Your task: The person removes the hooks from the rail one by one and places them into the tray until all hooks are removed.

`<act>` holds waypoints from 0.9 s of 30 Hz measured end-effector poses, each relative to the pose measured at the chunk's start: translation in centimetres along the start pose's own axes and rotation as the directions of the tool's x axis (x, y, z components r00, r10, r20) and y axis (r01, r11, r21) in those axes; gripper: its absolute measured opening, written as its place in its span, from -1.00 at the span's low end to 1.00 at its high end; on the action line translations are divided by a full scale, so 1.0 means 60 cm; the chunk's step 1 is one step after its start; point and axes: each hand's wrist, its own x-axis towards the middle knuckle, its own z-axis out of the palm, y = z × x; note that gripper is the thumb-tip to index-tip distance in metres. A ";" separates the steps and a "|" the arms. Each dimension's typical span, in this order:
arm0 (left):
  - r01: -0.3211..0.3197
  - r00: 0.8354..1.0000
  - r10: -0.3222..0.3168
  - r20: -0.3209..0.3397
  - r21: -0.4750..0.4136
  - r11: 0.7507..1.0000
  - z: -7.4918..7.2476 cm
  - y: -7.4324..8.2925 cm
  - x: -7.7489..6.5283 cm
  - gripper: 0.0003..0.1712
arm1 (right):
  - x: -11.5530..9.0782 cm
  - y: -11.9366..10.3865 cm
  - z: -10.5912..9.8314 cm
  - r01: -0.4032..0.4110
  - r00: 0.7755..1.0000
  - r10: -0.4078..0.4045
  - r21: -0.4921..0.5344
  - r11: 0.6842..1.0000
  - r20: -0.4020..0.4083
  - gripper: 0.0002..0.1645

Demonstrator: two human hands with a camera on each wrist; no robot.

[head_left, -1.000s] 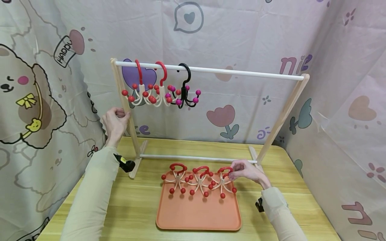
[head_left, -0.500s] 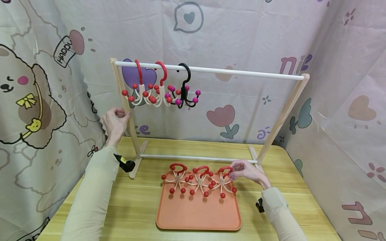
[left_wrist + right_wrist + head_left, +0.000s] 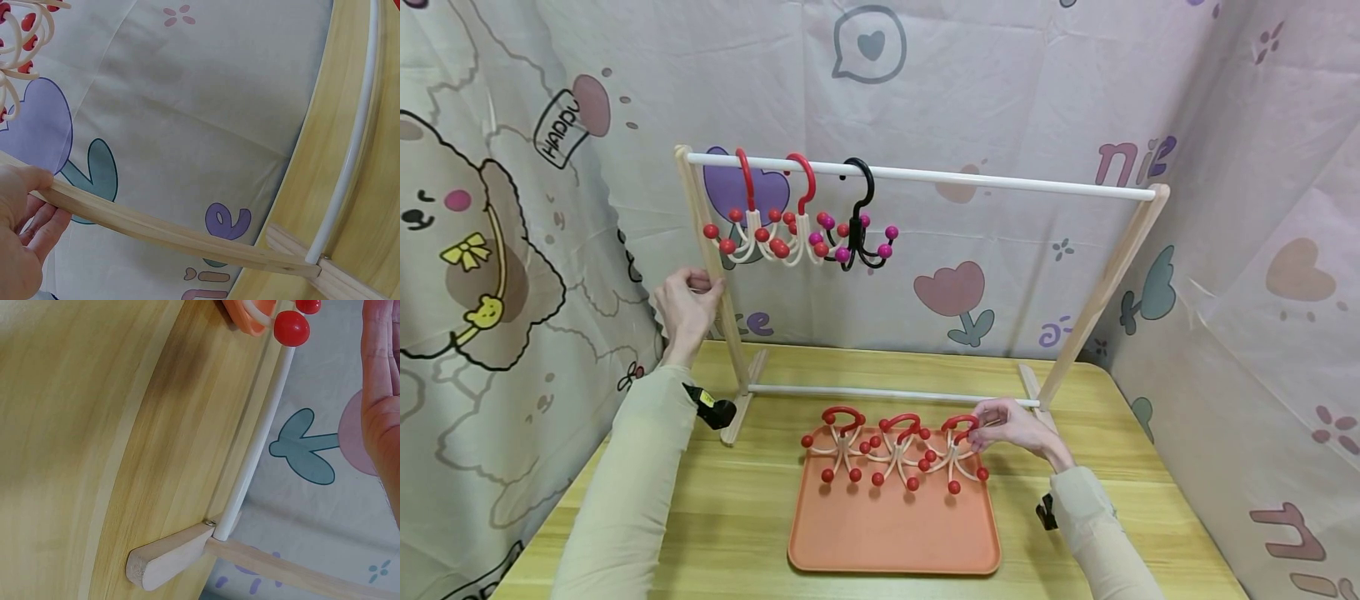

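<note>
My left hand (image 3: pixel 687 308) pinches the left wooden post (image 3: pixel 730 325) of a garment rack, thumb and fingers on either side of it in the left wrist view. On the orange tray (image 3: pixel 895 537), three cream claw hangers with red hooks and red ball tips sit in a row at the far edge: a left hanger (image 3: pixel 843 446), a middle hanger (image 3: pixel 898 454) and a right hanger (image 3: pixel 953 457). My right hand (image 3: pixel 1011 425) pinches the red hook of the right hanger. Only part of that hand shows in the right wrist view, where its fingertips are out of frame.
From the white top rail (image 3: pixel 1000 180) hang two red-and-cream hangers (image 3: pixel 752 229) and a black hanger (image 3: pixel 856 229) with magenta balls, all toward the left. A white lower bar (image 3: pixel 887 392) runs behind the tray. Printed cloth (image 3: pixel 880 100) surrounds the wooden table (image 3: pixel 730 508).
The black hanger on the rail has swung very slightly to the left. Both hands and the hangers on the tray have stayed in place.
</note>
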 end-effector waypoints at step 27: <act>0.000 1.000 0.000 -0.018 0.010 1.000 0.002 -0.003 0.000 -0.68 | 0.010 -0.034 -0.012 0.097 0.991 -0.105 -0.085 0.992 -0.088 -0.64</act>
